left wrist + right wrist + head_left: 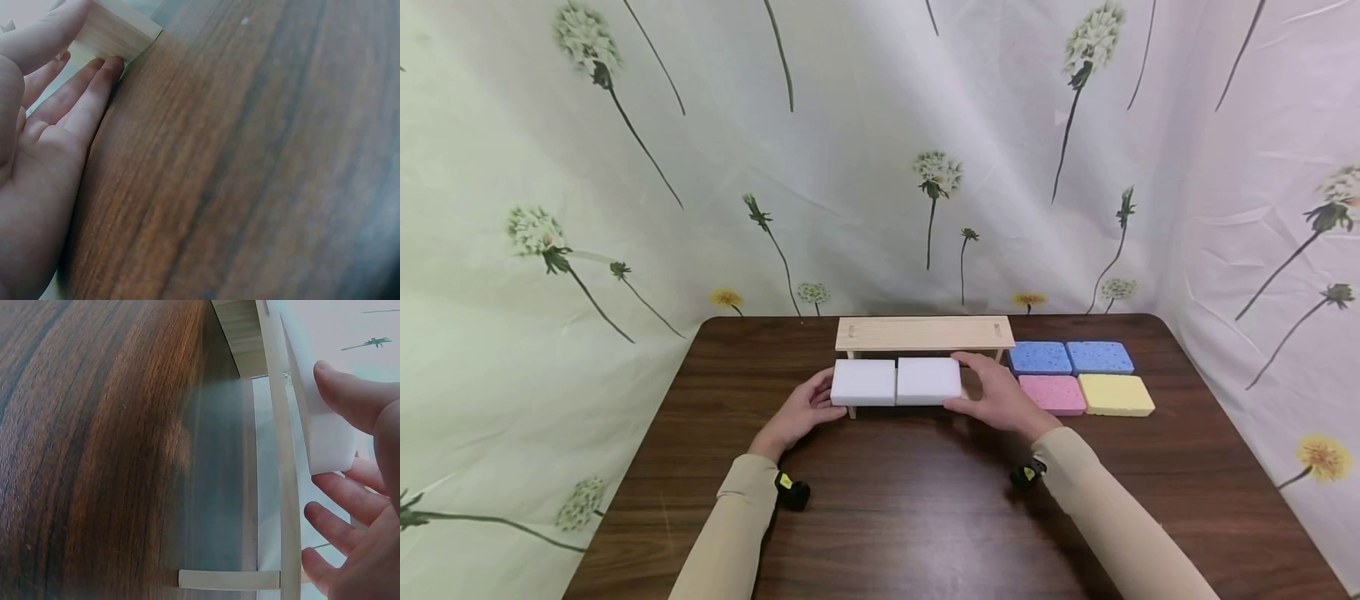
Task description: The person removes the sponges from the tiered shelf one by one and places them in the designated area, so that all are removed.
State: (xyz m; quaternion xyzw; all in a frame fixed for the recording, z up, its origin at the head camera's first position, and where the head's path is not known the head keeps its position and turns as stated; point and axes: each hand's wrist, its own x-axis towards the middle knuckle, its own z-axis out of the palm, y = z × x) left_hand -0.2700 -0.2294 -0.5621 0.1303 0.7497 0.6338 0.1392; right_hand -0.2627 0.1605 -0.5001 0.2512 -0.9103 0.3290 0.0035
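Two white sponge blocks lie side by side at the front of a small two-tier wooden rack, the left block (pixel 863 383) and the right block (pixel 928 382) nearly touching. My right hand (pixel 996 396) pinches the outer end of the right block, thumb at the front edge and index finger at the back. In the right wrist view, that white block (pixel 331 437) sits just over the rack's thin board (pixel 284 456). At the left block's outer end, my left hand (pixel 801 412) holds it between thumb and fingers. Its lower fingertips reach a wooden leg (pixel 115 37) in the left wrist view.
The rack's upper board (pixel 925 333) runs behind the white blocks. Right of it lie two blue sponges (pixel 1040 357) (pixel 1100 357), a pink sponge (pixel 1052 394) and a yellow sponge (pixel 1116 394). A flower-printed curtain (pixel 865 167) hangs behind the dark wooden table (pixel 895 517).
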